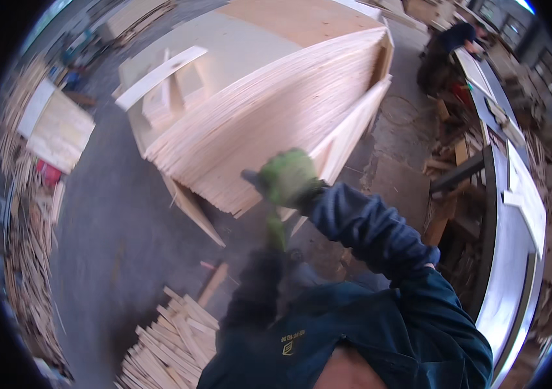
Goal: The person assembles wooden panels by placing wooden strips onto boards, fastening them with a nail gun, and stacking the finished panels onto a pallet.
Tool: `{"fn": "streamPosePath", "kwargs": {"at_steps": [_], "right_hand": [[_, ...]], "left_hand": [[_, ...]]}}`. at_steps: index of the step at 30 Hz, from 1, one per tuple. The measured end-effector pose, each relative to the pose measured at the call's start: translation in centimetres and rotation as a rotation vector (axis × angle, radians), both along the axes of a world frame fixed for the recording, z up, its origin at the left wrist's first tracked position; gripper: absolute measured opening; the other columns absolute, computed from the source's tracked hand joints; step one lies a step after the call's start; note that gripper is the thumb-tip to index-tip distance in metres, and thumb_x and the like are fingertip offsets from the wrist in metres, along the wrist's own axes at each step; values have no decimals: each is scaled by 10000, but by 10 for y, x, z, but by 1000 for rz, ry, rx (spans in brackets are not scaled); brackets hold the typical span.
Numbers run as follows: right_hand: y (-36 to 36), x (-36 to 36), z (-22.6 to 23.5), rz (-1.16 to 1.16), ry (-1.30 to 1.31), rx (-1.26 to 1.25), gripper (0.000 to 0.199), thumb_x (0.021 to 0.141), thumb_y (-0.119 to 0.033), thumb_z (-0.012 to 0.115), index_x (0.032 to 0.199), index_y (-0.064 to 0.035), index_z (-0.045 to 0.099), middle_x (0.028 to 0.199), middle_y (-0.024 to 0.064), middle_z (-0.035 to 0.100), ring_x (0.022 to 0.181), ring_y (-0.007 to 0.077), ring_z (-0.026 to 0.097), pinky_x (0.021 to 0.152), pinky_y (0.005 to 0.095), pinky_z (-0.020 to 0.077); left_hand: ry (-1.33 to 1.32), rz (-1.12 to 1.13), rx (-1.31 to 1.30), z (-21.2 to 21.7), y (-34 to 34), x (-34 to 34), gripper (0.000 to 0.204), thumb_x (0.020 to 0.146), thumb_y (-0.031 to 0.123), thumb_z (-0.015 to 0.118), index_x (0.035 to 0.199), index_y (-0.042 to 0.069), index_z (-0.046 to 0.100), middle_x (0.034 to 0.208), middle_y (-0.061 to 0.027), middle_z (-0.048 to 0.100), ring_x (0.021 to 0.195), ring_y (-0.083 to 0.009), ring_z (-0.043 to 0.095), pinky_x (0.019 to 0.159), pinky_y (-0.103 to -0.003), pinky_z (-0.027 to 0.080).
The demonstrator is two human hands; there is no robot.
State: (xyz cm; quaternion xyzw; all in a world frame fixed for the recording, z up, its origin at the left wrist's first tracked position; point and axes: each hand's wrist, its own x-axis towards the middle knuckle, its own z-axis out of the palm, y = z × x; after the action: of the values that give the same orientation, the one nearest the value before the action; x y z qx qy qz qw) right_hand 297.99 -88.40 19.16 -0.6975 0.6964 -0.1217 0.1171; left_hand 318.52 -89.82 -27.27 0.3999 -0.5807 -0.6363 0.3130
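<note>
My right hand (291,176), in a green glove, is raised before the near side of a large stack of thin plywood sheets (276,104). Its fingers are curled, and a dark, blunt end (250,177) sticks out to the left of them; motion blur hides what it belongs to. Lower and closer to my body is my left hand (276,232), green-gloved too, narrow and smeared, with its fingers not readable. A pale wooden board (353,123) leans along the stack's right side. Whether either hand touches the stack, I cannot tell.
Wooden strips (172,337) lie piled on the floor at my lower left. A pale slat (162,76) rests on the stack's top. To the right runs a long metal-topped bench (509,259), with another person (447,55) bent over its far end. Scrap wood (29,259) lines the left.
</note>
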Motion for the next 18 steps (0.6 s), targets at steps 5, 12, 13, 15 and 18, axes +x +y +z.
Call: {"fn": "streamPosePath", "kwargs": {"at_steps": [5, 12, 13, 15, 18], "right_hand": [[-140, -54, -71, -105, -54, 78, 592, 1223, -656, 633, 1054, -181, 942, 1136, 99, 894, 1180, 325, 820, 1132, 508, 580], [-102, -108, -92, 22, -219, -498, 314, 1104, -445, 817, 1204, -153, 874, 1294, 123, 824, 1266, 383, 762, 1207, 568, 550], [-77, -120, -103, 24, -235, -420, 289, 1111, -415, 808, 1207, -149, 867, 1291, 133, 825, 1274, 402, 762, 1190, 577, 558], [-17, -140, -162, -64, -273, -318, 299, 1113, -420, 808, 1216, -146, 868, 1285, 152, 833, 1193, 430, 791, 1079, 582, 610], [120, -169, -269, -389, -121, 210, 255, 1118, -408, 772, 1183, -179, 861, 1218, 109, 844, 1134, 439, 806, 989, 614, 645]], "left_hand": [[-345, -29, -344, 61, -154, -122, 357, 1196, 241, 780, 1395, -50, 840, 1243, -179, 896, 1091, -342, 834, 976, -493, 667], [-812, -187, -603, 162, -361, -134, 488, 1180, 390, 799, 1389, -50, 832, 1264, -295, 893, 1119, -492, 863, 970, -555, 677], [-802, -150, -612, 163, -383, -137, 508, 1177, 411, 802, 1389, -50, 831, 1267, -311, 893, 1123, -513, 867, 969, -564, 679], [-783, -44, -646, 145, -418, -138, 598, 1146, 473, 823, 1432, -52, 805, 1290, -353, 870, 1151, -559, 846, 977, -603, 675], [-901, 23, -631, 112, -429, -132, 723, 1141, 523, 817, 1548, -67, 721, 1394, -377, 833, 1263, -580, 813, 1068, -593, 666]]}}
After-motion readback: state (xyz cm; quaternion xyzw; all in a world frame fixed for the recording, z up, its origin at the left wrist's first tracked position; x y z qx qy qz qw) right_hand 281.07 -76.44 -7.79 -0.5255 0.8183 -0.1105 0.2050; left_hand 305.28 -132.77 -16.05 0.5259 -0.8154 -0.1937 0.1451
